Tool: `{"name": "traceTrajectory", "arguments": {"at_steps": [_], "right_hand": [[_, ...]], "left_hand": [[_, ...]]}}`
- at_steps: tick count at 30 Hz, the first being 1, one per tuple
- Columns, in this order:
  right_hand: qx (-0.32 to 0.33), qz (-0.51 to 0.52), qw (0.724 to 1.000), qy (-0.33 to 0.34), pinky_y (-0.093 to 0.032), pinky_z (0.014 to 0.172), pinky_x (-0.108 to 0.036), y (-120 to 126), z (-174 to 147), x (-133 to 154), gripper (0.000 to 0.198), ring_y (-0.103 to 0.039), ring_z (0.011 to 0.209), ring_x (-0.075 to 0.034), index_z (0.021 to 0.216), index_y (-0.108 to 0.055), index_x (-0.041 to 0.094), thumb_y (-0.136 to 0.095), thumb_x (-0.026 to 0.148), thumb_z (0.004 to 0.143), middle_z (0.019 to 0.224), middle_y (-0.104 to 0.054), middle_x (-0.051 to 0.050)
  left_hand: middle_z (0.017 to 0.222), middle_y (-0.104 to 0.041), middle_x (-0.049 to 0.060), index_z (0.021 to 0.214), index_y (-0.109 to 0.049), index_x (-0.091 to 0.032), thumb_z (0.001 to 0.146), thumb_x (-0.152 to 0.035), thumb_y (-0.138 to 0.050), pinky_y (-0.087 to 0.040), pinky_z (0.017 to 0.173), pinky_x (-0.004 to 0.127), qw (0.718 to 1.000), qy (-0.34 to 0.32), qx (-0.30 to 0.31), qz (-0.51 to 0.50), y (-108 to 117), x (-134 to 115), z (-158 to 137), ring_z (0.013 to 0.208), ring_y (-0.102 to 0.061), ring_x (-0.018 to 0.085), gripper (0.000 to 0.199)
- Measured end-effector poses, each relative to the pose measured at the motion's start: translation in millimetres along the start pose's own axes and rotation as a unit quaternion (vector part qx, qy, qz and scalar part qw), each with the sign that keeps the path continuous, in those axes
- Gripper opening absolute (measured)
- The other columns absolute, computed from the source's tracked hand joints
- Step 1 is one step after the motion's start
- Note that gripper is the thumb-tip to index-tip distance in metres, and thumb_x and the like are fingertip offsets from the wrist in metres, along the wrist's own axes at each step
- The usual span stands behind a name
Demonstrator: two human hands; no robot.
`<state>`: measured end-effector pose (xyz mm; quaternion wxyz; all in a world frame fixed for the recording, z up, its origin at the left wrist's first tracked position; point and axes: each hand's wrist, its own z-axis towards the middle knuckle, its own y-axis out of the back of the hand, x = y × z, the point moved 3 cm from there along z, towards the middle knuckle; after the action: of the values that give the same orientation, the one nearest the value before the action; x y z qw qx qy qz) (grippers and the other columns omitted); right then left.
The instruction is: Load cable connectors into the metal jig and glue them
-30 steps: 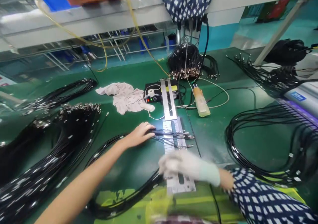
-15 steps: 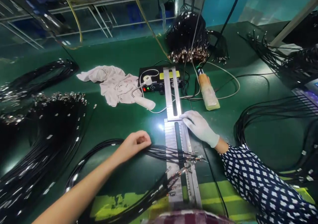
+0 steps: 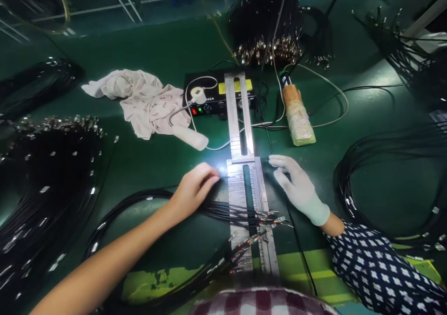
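My left hand (image 3: 196,184), bare, pinches a thin black cable (image 3: 225,177) between thumb and fingertips. The cable's end reaches right onto a long slotted metal fixture (image 3: 237,189), which has lines across its left side. To the right of the fixture is my right hand (image 3: 298,187) in a white glove, thumb and fingers apart, with nothing visible in it. A bundle of black cables (image 3: 226,212) with stripped, metal-tipped ends lies across the fixture below my left hand. Another cable bundle (image 3: 216,270) crosses its lower part.
A black control box (image 3: 213,107) with lit indicators stands behind, beside a crumpled pale cloth (image 3: 153,103). A white-handled tool (image 3: 190,137) lies before the cloth. A taped handle (image 3: 298,119) is at right. Cable piles (image 3: 63,175) lie left, coils (image 3: 345,189) right, another pile (image 3: 265,21) at back.
My left hand has moved up and right, bringing a single cable onto the fixture. My right hand has come off the fixture's edge and moved right. The camera view has tilted down.
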<state>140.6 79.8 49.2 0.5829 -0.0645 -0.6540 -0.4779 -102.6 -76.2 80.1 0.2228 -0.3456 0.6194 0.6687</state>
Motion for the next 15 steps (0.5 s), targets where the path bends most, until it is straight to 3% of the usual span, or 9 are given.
{"name": "traceTrajectory", "arguments": {"at_steps": [2,7,15], "right_hand": [[0.005,0.002,1.000,-0.008,-0.053,0.093,-0.040,0,0,2,0.025,-0.062,0.107,-0.022,0.119,-0.062,0.025,-0.049,0.028,0.098,0.128,-0.062,-0.005],[0.014,0.004,1.000,-0.015,-0.053,0.094,-0.041,1,-1,6,0.024,-0.063,0.107,-0.023,0.116,-0.063,0.025,-0.049,0.026,0.097,0.121,-0.064,-0.005],[0.030,-0.013,0.999,-0.010,-0.050,0.099,-0.044,0,1,7,0.022,-0.062,0.110,-0.024,0.115,-0.064,0.027,-0.051,0.025,0.097,0.120,-0.065,-0.004]], "left_hand": [[0.091,-0.060,0.003,0.098,-0.060,-0.019,0.098,-0.027,-0.052,-0.047,0.077,0.028,0.999,-0.032,-0.021,0.013,-6,-3,11,0.084,-0.057,0.015,0.012],[0.091,-0.061,0.004,0.103,-0.065,-0.019,0.099,-0.019,-0.046,-0.049,0.075,0.024,0.990,-0.134,0.012,0.052,-26,-10,29,0.083,-0.058,0.013,0.019],[0.093,-0.060,0.005,0.118,-0.064,-0.020,0.100,-0.016,-0.042,-0.050,0.073,0.022,0.966,-0.205,0.046,0.148,-15,-3,27,0.083,-0.059,0.013,0.029]]}}
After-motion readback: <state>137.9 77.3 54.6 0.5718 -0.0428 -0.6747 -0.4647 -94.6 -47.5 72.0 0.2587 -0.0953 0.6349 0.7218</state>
